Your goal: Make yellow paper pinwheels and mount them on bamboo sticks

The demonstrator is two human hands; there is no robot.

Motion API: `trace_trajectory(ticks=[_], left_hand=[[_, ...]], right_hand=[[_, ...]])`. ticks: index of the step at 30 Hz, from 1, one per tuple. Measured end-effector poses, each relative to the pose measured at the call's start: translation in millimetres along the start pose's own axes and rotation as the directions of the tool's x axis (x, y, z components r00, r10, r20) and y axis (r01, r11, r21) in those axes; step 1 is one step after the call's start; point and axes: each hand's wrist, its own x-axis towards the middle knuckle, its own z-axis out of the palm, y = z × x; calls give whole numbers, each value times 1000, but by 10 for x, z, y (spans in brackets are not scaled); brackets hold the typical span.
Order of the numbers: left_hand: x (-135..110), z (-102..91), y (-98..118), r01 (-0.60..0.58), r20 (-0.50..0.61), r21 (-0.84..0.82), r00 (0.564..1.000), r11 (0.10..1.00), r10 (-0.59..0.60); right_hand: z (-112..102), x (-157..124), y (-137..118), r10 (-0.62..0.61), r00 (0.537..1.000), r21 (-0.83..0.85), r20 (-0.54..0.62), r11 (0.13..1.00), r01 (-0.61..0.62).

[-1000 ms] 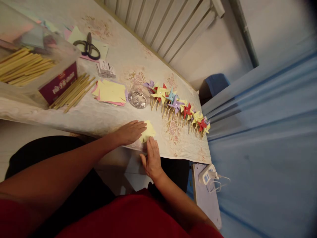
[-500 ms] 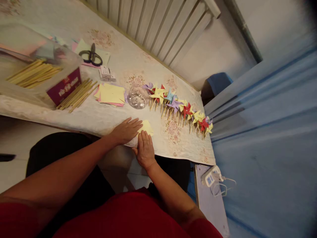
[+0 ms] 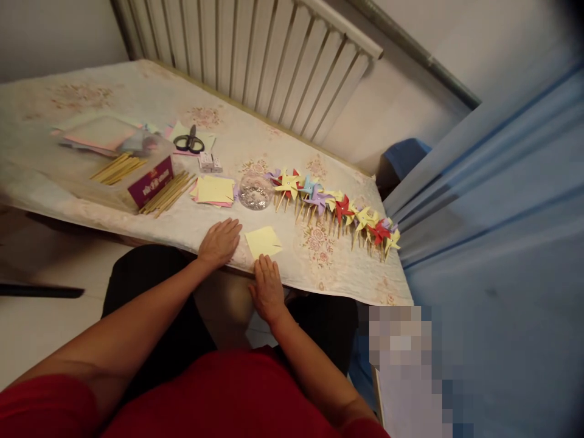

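A yellow paper square [image 3: 263,241] with a small slit at its right corner lies flat near the table's front edge. My right hand [image 3: 268,285] rests with fingers stretched out, its fingertips at the square's lower edge. Left of the paper, my left hand [image 3: 220,242] lies flat on the tablecloth, apart from the sheet and holding nothing. Just beyond the hands are a stack of coloured paper squares [image 3: 215,190], yellow on top, and a clear round dish [image 3: 255,196] of small shiny pieces. Finished-looking paper pinwheels [image 3: 343,208] on sticks stretch in a row to the right.
On the left, a clear plastic box [image 3: 109,193] holds sticks, with a bundle of sticks [image 3: 168,193] beside it. Black-handled scissors [image 3: 188,142] lie on paper behind small white boxes [image 3: 210,162]. A radiator [image 3: 255,61] and a blue curtain [image 3: 493,255] border the table [image 3: 360,286].
My left hand has slid left off the yellow paper, uncovering it. My right hand has drawn back slightly to its lower edge. The view has shifted, showing more of the table's left.
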Motion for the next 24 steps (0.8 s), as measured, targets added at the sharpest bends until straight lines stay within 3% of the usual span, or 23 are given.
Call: trace_trajectory(ticks=[4,8,12,15,24], left_hand=[[-4,19,32,84,-75,7,994,996,-83],[-3,21,69,108,-78,13,991,994,-106],[-4,23,64,111,-65,17,992,994,-109],[-6,35,54,110,-61,29,992,993,-108],[0,38,-18,126,-53,-40,990,991,-128]], right_hand=[[-67,-132,95,-31,994,87,-108,995,40],[-211,16,285,-9,982,49,-189,999,18],[-298,356,490,-133,985,-55,-113,990,128],[-245,514,610,-195,981,-105,-19,976,192],[-107,512,673,-199,980,-153,18,968,199]])
